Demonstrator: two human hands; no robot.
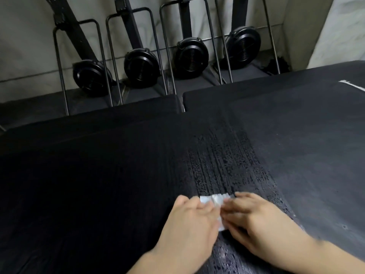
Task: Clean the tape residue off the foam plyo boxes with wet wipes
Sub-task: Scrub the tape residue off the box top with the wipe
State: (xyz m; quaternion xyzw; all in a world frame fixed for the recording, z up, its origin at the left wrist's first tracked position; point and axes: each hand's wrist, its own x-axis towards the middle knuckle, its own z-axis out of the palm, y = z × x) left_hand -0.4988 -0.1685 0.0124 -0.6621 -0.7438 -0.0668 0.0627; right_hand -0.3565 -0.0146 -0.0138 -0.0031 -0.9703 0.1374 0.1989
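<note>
Two black foam plyo boxes stand side by side, the left box (88,165) and the right box (306,135). A wet, speckled streak (223,155) runs along the seam between them toward me. At its near end lies a crumpled white wet wipe (215,199). My left hand (189,224) and my right hand (254,220) both rest on the wipe, fingers lying flat and pressing it against the box top. Most of the wipe is hidden under the hands, which are blurred.
Behind the boxes several black fan-wheel machines (189,58) stand upright in metal frames against a pale wall. A gap (181,103) separates the boxes' far corners. A white mark (353,86) shows on the right box's far right.
</note>
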